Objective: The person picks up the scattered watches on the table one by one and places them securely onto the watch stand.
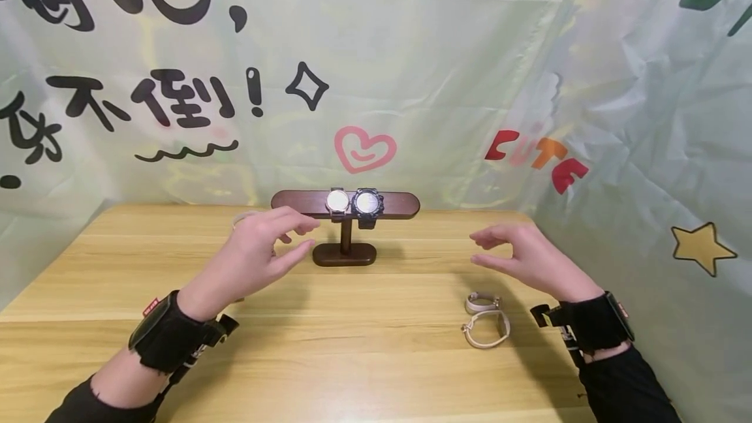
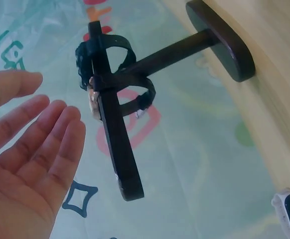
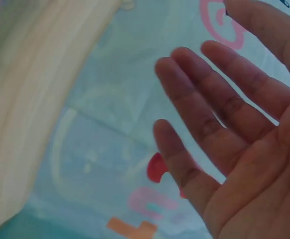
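A dark wooden T-shaped watch stand [image 1: 294, 201] holds two watches side by side: a light-dialled watch [image 1: 337, 202] and a chunkier black watch [image 1: 367, 203]. My left hand [image 1: 252, 247] hovers in front of the stand's left end, fingers loosely bent, nothing held. In the left wrist view the straps of both watches loop around the crossbar [image 2: 120, 154], apart from the fingers [image 2: 68, 149]. To the right of the stand, my right hand [image 1: 523, 256] is raised, thumb and fingers spread with nothing between them. Below it on the table lie two pale-strapped watches [image 1: 487, 329].
Partly behind the left hand, a pale band [image 1: 243, 216] shows on the wooden table [image 1: 376, 358]. In the left wrist view a white-edged watch [image 2: 287, 209] sits at the lower right. A printed cloth [image 1: 440, 70] hangs along the table's back and right side.
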Tool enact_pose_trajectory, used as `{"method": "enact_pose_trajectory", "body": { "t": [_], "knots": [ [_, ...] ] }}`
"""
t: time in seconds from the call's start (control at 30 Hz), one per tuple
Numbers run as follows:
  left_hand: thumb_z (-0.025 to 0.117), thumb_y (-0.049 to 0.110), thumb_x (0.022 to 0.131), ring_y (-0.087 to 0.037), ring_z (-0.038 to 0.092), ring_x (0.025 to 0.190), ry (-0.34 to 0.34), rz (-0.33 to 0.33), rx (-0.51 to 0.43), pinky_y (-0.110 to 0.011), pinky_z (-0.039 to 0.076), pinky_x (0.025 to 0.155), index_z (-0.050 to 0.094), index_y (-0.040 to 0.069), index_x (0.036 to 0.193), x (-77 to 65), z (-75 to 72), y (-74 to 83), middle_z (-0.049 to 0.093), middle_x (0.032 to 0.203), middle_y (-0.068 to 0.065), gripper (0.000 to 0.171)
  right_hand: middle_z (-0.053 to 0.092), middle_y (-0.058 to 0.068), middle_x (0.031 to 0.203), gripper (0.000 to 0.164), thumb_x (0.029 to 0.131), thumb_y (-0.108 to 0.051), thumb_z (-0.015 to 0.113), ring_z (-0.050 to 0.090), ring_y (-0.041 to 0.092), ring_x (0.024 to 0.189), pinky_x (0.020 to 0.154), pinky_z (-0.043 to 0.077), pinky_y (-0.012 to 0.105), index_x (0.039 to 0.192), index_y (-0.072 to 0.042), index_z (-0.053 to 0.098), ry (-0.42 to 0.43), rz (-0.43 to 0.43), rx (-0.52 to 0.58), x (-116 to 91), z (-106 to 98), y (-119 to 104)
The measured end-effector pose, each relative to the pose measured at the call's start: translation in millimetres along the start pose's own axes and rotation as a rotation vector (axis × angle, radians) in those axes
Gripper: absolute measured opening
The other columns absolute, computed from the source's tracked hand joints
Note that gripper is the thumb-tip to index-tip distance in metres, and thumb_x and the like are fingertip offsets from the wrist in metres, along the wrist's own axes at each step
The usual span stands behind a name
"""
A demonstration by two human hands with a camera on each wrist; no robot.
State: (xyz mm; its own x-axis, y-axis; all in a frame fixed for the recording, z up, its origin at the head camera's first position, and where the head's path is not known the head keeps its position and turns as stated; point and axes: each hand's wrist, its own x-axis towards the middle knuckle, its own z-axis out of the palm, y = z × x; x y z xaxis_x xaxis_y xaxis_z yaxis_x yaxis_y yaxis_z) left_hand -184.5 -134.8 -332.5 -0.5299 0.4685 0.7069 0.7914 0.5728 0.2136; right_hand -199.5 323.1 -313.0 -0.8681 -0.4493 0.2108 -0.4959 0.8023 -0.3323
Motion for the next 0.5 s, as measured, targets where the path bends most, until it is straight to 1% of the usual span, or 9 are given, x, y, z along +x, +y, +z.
{"method": "enact_pose_trajectory", "body": {
  "t": [0.1, 0.17, 0.3, 0.37, 0.5],
  "knots": [
    [0.086, 0.008, 0.090, -0.007, 0.069, 0.078, -0.020, 0.008, -0.003, -0.027, 0.065, 0.068, 0.078, 0.012, 0.116, -1.0, 0.7, 1.9, 0.079, 0.107, 0.001, 0.028, 0.079, 0.003, 0.123, 0.044, 0.099, -0.040, 0.079, 0.074, 0.024, 0.114, 0.098, 0.061, 0.048, 0.132, -0.012, 0.075, -0.038, 0.039, -0.013, -8, 4, 9],
    [0.086, 0.009, 0.090, -0.006, 0.068, 0.077, -0.029, 0.013, -0.006, -0.027, 0.065, 0.068, 0.079, 0.011, 0.117, -1.6, 1.1, 2.4, 0.079, 0.106, 0.000, 0.028, 0.080, 0.002, 0.121, 0.045, 0.097, -0.041, 0.081, 0.074, 0.023, 0.113, 0.097, 0.061, 0.046, 0.131, -0.012, 0.076, -0.049, 0.062, -0.022, -13, 7, 16],
    [0.086, 0.008, 0.089, -0.007, 0.069, 0.075, -0.032, 0.025, -0.008, -0.026, 0.064, 0.068, 0.079, 0.011, 0.118, -3.0, 1.5, 2.2, 0.078, 0.104, 0.000, 0.030, 0.080, 0.003, 0.117, 0.043, 0.094, -0.037, 0.084, 0.074, 0.023, 0.109, 0.095, 0.061, 0.044, 0.128, -0.011, 0.077, -0.071, 0.064, -0.020, -21, 12, 26],
    [0.086, 0.007, 0.089, -0.007, 0.069, 0.076, -0.038, 0.029, -0.017, -0.026, 0.065, 0.068, 0.079, 0.011, 0.117, -3.5, 1.9, 2.1, 0.078, 0.104, 0.000, 0.029, 0.080, 0.003, 0.116, 0.043, 0.094, -0.038, 0.085, 0.075, 0.022, 0.107, 0.094, 0.062, 0.044, 0.125, -0.010, 0.078, -0.095, 0.067, -0.018, -24, 15, 29],
    [0.084, 0.007, 0.090, -0.008, 0.071, 0.077, -0.059, 0.030, -0.029, -0.026, 0.065, 0.069, 0.078, 0.010, 0.116, -3.7, 3.4, 2.0, 0.079, 0.106, 0.000, 0.026, 0.081, 0.002, 0.113, 0.046, 0.092, -0.044, 0.085, 0.074, 0.019, 0.103, 0.092, 0.063, 0.045, 0.122, -0.010, 0.079, -0.144, 0.084, -0.024, -29, 19, 34]
  ]
}}
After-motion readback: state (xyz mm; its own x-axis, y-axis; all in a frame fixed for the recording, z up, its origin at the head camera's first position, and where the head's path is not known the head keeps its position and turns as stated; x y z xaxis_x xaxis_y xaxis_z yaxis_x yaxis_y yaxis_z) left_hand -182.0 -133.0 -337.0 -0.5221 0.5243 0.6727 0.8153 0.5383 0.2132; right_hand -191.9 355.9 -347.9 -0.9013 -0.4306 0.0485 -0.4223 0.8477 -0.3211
